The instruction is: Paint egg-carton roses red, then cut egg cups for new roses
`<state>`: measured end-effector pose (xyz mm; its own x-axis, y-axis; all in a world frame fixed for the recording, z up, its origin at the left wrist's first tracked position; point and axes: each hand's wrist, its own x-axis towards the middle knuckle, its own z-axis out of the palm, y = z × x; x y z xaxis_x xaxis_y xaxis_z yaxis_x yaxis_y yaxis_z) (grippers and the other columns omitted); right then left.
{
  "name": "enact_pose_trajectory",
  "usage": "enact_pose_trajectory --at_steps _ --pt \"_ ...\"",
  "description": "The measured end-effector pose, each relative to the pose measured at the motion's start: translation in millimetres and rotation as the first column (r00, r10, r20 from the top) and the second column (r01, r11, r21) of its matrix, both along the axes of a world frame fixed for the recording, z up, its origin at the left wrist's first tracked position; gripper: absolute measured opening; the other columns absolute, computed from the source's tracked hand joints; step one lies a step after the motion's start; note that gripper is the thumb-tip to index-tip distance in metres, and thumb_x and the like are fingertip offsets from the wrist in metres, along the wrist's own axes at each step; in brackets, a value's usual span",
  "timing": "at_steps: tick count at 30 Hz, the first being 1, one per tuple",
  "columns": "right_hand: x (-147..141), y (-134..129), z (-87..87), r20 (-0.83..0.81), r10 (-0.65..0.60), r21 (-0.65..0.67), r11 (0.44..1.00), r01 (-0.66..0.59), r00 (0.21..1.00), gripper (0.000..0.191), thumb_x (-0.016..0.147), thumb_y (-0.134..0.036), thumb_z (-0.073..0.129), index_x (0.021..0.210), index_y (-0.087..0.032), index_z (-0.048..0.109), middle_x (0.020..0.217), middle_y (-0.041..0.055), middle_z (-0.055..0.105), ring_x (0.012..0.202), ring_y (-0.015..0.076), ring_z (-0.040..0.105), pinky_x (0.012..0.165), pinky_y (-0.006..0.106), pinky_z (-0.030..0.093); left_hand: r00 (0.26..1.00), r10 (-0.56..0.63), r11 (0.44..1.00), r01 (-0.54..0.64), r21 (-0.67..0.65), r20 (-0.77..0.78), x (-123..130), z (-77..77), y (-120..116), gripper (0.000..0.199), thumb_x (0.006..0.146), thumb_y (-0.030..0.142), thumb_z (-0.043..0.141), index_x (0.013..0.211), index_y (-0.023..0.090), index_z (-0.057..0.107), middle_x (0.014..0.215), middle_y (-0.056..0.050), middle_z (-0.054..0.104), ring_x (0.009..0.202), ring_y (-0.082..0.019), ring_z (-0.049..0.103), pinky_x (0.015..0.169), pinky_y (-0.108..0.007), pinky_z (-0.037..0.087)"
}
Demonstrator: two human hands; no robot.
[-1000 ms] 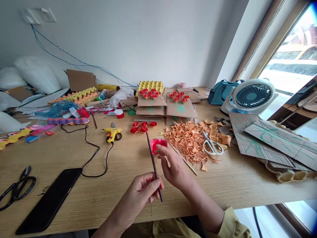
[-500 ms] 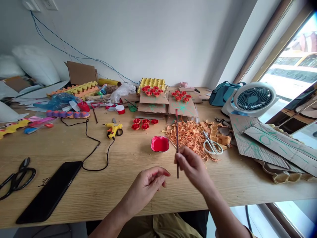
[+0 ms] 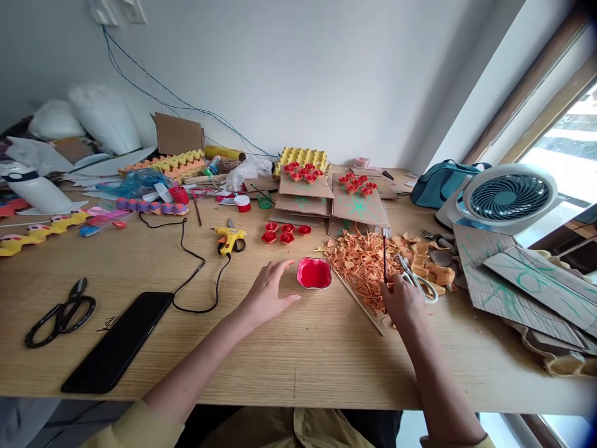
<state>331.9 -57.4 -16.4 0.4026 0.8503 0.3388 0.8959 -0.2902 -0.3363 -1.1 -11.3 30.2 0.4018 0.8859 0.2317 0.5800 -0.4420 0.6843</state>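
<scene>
My left hand (image 3: 267, 295) is open, thumb and fingers spread just left of a small dish of red paint (image 3: 314, 274), with nothing between them. At the right, my right hand (image 3: 402, 297) is closed on a thin dark brush (image 3: 385, 255), held upright over the near right part of a pile of orange scraps (image 3: 361, 264). White-handled scissors (image 3: 420, 283) lie right beside that hand. A thin wooden stick (image 3: 359, 302) lies between the dish and my right hand. Several red paper flowers (image 3: 286, 233) sit behind the dish.
More red flowers (image 3: 305, 172) stand on cardboard at the back. A yellow glue gun (image 3: 228, 239), black phone (image 3: 119, 342) and black scissors (image 3: 63, 314) lie left. Painted cardboard (image 3: 536, 286) and a white fan (image 3: 508, 198) are at the right.
My right hand has moved right with the brush, uncovering the wooden stick. My left hand has moved forward beside the dish and its fingers have spread. The view has shifted left.
</scene>
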Motion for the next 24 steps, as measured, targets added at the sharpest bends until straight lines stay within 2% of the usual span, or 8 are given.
enact_pose_trajectory --at_steps 2,4,9,12,17,21,24 --pt "-0.3 -0.8 -3.5 0.016 -0.007 -0.035 0.999 0.007 1.0 0.017 0.091 -0.031 0.055 0.093 -0.018 0.067 0.072 0.0094 0.072 0.065 0.0248 0.064 0.062 0.033 0.038 0.993 -0.047 0.999 0.049 0.02 -0.107 13.4 0.8 13.8 0.085 0.074 0.029 0.083 0.148 0.024 0.042 0.151 -0.016 0.049 0.143 -0.034 0.042 0.119 -0.051 0.034" --pt "0.4 -2.0 -5.5 0.027 -0.008 -0.059 0.998 0.01 1.0 0.02 0.093 -0.031 0.054 0.101 -0.017 0.067 0.072 0.0092 0.072 0.067 0.0257 0.065 0.062 0.033 0.039 0.972 -0.096 0.995 0.098 -0.004 -0.214 28.2 2.7 26.2 0.099 0.07 0.035 0.087 0.153 0.024 0.035 0.156 -0.018 0.042 0.147 -0.038 0.036 0.12 -0.054 0.032" --pt "3.8 -4.3 -6.9 0.024 0.003 -0.075 0.997 -0.001 1.0 0.025 0.095 -0.033 0.051 0.11 -0.017 0.065 0.074 0.0077 0.073 0.07 0.0259 0.066 0.063 0.034 0.039 0.892 -0.221 0.974 0.221 -0.044 -0.394 56.8 2.7 51.0 0.121 0.062 0.045 0.091 0.16 0.026 0.023 0.159 -0.019 0.039 0.146 -0.042 0.036 0.117 -0.057 0.031" --pt "5.8 -5.6 -8.0 0.003 0.002 -0.07 0.998 -0.001 1.0 0.026 0.095 -0.036 0.051 0.109 -0.018 0.065 0.077 0.0071 0.073 0.072 0.0262 0.066 0.064 0.034 0.04 0.841 -0.286 0.957 0.274 -0.095 -0.459 63.7 5.3 57.9 0.119 0.062 0.046 0.09 0.159 0.024 0.024 0.16 -0.02 0.038 0.146 -0.043 0.036 0.116 -0.058 0.031" --pt "8.6 -7.3 -9.1 -0.039 -0.001 -0.072 0.997 -0.002 0.999 0.027 0.094 -0.04 0.052 0.107 -0.019 0.064 0.082 0.008 0.073 0.076 0.0277 0.066 0.063 0.035 0.04 0.793 -0.341 0.937 0.328 -0.118 -0.504 66.2 16.6 59.4 0.102 0.069 0.043 0.085 0.154 0.025 0.032 0.156 -0.02 0.046 0.143 -0.04 0.042 0.113 -0.055 0.033" --pt "11.8 -10.1 -6.1 -0.055 0.002 -0.03 1.0 -0.004 0.999 0.03 0.093 -0.044 0.051 0.106 -0.02 0.064 0.09 0.0092 0.072 0.083 0.0281 0.066 0.062 0.034 0.04 0.784 -0.331 0.938 0.336 -0.09 -0.525 65.1 21.0 60.2 0.098 0.066 0.044 0.087 0.149 0.02 0.04 0.144 -0.02 0.056 0.134 -0.04 0.05 0.11 -0.052 0.035" --pt "13.0 -13.8 -3.0 -0.049 -0.006 0.026 1.0 0.007 0.999 0.032 0.092 -0.045 0.05 0.107 -0.02 0.065 0.095 0.0105 0.07 0.081 0.0272 0.065 0.062 0.035 0.04 0.795 -0.323 0.939 0.338 -0.067 -0.514 60.6 24.5 61.3 0.099 0.065 0.046 0.086 0.148 0.021 0.04 0.14 -0.018 0.06 0.132 -0.039 0.053 0.111 -0.053 0.035"
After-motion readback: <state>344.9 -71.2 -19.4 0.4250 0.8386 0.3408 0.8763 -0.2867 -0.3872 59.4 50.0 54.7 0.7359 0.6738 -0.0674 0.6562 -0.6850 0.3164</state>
